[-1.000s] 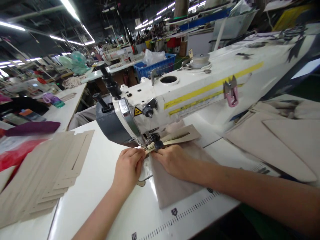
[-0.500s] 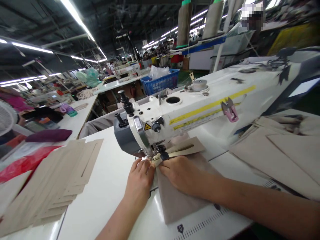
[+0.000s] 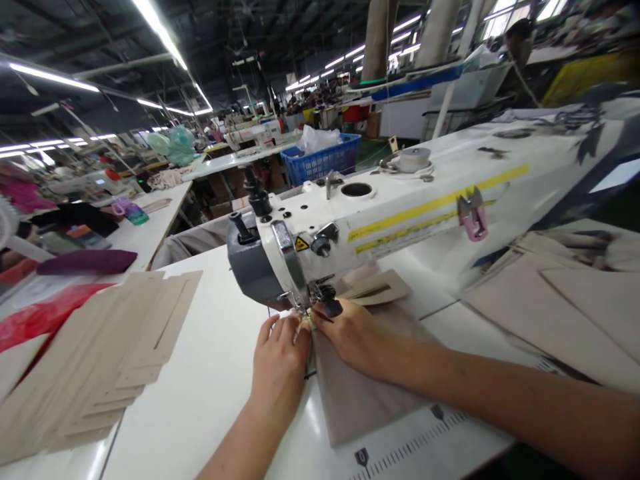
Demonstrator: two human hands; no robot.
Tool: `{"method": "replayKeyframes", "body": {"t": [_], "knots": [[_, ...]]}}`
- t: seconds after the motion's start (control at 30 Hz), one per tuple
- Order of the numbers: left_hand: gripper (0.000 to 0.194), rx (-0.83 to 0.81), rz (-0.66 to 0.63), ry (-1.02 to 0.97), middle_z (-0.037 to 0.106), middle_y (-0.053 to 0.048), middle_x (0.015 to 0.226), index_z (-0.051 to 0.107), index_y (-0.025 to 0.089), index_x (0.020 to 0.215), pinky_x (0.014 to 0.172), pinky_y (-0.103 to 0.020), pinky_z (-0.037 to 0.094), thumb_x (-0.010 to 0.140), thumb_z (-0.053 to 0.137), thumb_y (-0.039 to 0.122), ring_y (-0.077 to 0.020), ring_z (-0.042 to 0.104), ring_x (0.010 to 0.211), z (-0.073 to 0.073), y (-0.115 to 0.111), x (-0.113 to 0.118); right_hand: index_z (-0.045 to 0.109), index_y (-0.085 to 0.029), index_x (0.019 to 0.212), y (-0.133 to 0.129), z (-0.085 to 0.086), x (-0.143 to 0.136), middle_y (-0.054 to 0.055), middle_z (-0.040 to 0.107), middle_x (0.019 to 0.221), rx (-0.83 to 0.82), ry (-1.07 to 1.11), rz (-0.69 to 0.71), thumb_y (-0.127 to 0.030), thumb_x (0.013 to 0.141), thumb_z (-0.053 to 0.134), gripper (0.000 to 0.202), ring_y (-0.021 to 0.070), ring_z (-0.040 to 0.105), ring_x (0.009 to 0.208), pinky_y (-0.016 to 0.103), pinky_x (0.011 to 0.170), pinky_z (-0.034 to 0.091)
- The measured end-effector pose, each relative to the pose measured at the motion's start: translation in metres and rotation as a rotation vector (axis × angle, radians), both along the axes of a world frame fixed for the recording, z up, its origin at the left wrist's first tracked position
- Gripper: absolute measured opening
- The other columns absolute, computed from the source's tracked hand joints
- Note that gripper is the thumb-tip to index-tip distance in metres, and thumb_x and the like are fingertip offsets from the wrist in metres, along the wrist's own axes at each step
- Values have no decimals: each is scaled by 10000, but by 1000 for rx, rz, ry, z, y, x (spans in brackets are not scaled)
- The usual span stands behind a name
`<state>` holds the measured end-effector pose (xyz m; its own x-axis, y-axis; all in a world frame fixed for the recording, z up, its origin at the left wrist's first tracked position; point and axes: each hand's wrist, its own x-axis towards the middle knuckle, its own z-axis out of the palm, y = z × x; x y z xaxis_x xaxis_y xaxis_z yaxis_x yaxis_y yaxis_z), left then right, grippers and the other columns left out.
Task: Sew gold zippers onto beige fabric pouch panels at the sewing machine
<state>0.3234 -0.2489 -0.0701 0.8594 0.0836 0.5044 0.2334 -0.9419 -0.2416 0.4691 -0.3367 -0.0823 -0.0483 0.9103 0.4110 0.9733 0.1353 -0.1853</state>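
A white sewing machine (image 3: 400,207) stands across the table, its presser foot (image 3: 302,311) down at the work. Under it lies a greyish-beige fabric piece (image 3: 360,393), with a stiff beige slotted piece (image 3: 385,288) on its far part. My left hand (image 3: 281,353) is just left of the needle area, fingers curled and closed on the fabric's edge. Close by on the right, my right hand (image 3: 355,337) bends over the fabric, its fingertips pinched near the presser foot and partly hidden by the machine's dark knob. The needle's tip cannot be made out.
Overlapping beige slotted pieces (image 3: 115,340) lie at left, near red plastic (image 3: 45,313) and purple cloth (image 3: 87,262). More beige fabric pieces (image 3: 565,293) rest at right. Pink-handled snips (image 3: 473,215) hang on the machine. A blue basket (image 3: 323,160) stands behind.
My right hand has shifted up and slightly left towards the presser foot, covering more of the slotted piece. My left hand stays almost where it was. The view has shifted a little.
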Motion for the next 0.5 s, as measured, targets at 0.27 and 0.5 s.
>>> {"method": "replayKeyframes", "body": {"t": [0.27, 0.5], "knots": [[243, -6, -7, 47, 641, -115, 958, 621, 138, 957, 855, -424, 452, 918, 381, 139, -234, 598, 869, -2, 3, -2, 615, -122, 870, -1, 12, -1, 83, 610, 863, -72, -16, -20, -86, 914, 393, 228, 187, 540, 840, 314, 751, 448], [184, -136, -30, 0, 649, -72, 916, 597, 149, 904, 856, -388, 434, 922, 414, 163, -213, 591, 883, -1, 7, 1, 604, -142, 865, 7, -4, 0, 73, 600, 890, 13, -18, -25, -25, 894, 337, 292, 181, 547, 847, 309, 734, 451]]}}
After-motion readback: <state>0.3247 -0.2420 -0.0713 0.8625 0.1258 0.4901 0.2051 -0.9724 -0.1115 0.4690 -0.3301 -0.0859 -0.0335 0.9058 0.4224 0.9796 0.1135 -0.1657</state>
